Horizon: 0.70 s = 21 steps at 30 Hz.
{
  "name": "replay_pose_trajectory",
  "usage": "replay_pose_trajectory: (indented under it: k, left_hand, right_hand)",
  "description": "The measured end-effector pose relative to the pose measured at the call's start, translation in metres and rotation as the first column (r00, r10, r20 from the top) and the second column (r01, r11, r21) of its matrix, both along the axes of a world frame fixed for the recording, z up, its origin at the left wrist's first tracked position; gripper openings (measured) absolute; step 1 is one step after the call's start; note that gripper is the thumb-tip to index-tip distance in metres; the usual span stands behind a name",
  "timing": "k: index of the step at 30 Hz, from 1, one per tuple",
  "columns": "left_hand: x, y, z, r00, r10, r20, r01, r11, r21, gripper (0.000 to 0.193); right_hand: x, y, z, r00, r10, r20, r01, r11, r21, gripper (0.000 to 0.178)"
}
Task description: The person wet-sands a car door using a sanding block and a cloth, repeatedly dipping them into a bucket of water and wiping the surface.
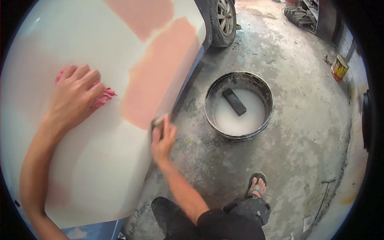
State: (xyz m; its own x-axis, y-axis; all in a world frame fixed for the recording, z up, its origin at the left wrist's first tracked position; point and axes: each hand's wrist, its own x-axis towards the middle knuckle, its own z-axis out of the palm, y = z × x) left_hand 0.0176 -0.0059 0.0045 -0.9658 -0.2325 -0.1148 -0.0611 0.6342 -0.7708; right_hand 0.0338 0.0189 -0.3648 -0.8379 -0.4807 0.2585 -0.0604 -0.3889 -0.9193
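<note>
My left hand (74, 94) is closed round a crumpled pink cloth (105, 99) and rests on a white car body panel (92, 160). Salmon-pink filler patches (160, 76) cover part of that panel, their borders fading into the white. At the panel's right edge, just below the larger patch, my right hand (162, 146) presses a small greyish sanding block (157, 124) against the surface. This hand and the block are slightly smeared by motion, so the block's details do not show.
A black bucket (209, 120) of cloudy whitish water stands right of the panel, with a dark oblong block (234, 102) in it. Beyond are a car wheel (224, 22), a coil of cable (298, 18) and a yellow-red can (339, 68). A T-handled rod (324, 196) lies by the right wall.
</note>
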Motion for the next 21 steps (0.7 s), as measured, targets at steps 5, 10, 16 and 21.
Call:
replay_pose_trajectory:
  k: [5,10,16,21]
  left_hand:
    - [-0.006,0.003,0.004,1.000,-0.016,-0.011,0.016,1.000,-0.014,0.033]
    - [-0.012,0.005,-0.005,0.994,-0.078,-0.079,0.075,0.996,-0.049,0.033]
    - [-0.023,0.009,-0.006,0.990,-0.026,-0.137,0.021,0.999,-0.036,0.027]
    - [-0.063,-0.010,-0.148,0.821,0.292,-0.490,-0.070,0.904,0.422,0.022]
  right_hand:
    - [-0.057,-0.068,-0.010,0.982,0.046,0.183,-0.063,0.994,0.090,0.059]
    - [-0.172,-0.160,-0.071,0.900,0.162,0.404,-0.151,0.987,-0.060,0.068]
    - [-0.088,-0.027,-0.099,-0.005,0.532,0.847,-0.283,0.811,-0.512,0.089]
    - [-0.060,0.050,-0.133,-0.204,0.343,0.917,-0.516,0.758,-0.399,0.086]
